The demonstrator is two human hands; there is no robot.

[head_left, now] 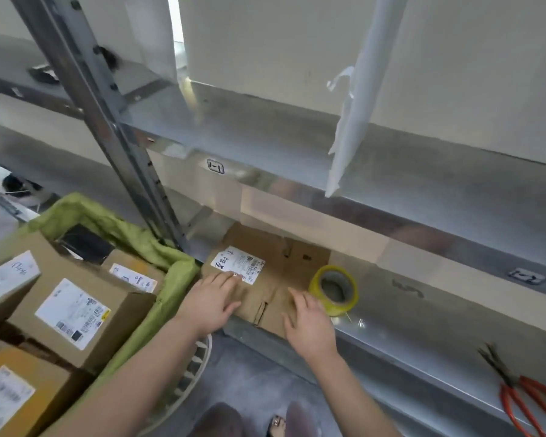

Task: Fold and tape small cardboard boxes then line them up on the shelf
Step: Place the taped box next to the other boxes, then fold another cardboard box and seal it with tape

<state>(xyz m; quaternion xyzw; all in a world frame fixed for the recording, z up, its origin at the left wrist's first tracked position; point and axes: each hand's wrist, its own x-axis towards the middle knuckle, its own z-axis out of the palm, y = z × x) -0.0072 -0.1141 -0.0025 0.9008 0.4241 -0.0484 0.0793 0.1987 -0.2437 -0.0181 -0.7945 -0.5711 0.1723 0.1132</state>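
A flattened brown cardboard box lies on the lower grey metal shelf, just right of the slanting perforated steel upright. A white printed shipping label is stuck near the box's far left corner, and the slots between its flaps show as short cuts in the board.

Both hands rest on this box, palms down. The left hand lies flat on the left part with its fingers straight and slightly spread; the fingertips reach the near edge of the label. The right hand lies on the right part, also spread and gripping nothing, with its fingers pointing towards the back of the shelf.

A roll of translucent yellow packing tape stands tilted on the shelf just beside the right hand (whether the fingers actually touch it cannot be made out). Well to the right, red-handled scissors lie on the same shelf near its front edge.

To the left stands a bin with a green fabric liner, holding several closed brown cartons with white labels. A strip of white plastic film hangs down in front of the upper shelf.
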